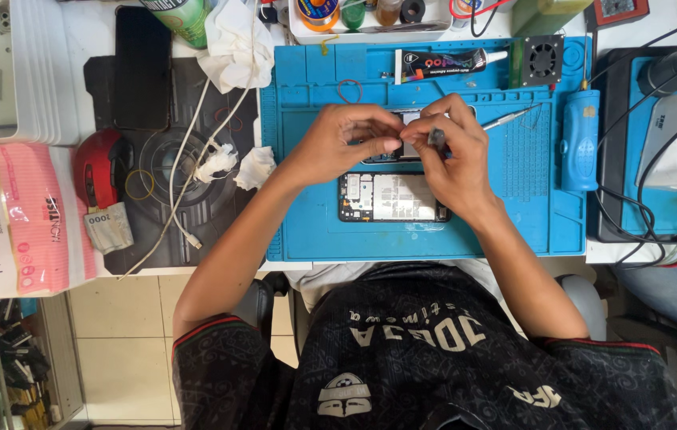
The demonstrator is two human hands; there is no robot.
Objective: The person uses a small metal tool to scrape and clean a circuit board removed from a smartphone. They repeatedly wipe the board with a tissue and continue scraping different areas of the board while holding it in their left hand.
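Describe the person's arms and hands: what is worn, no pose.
Both hands, left and right, are bare: no gloves, rings or watch visible. Forearms are uncovered. Short black patterned sleeves with red-edged cuffs end above the elbows.

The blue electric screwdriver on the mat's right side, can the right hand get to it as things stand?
Probably yes. The blue screwdriver lies uncovered on the blue mat, just right of the right hand, but that hand is pinching a small dark tool.

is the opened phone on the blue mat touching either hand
Apart. The head view shows blue mat between the opened phone and the left hand; the right hand is raised beyond its top edge.
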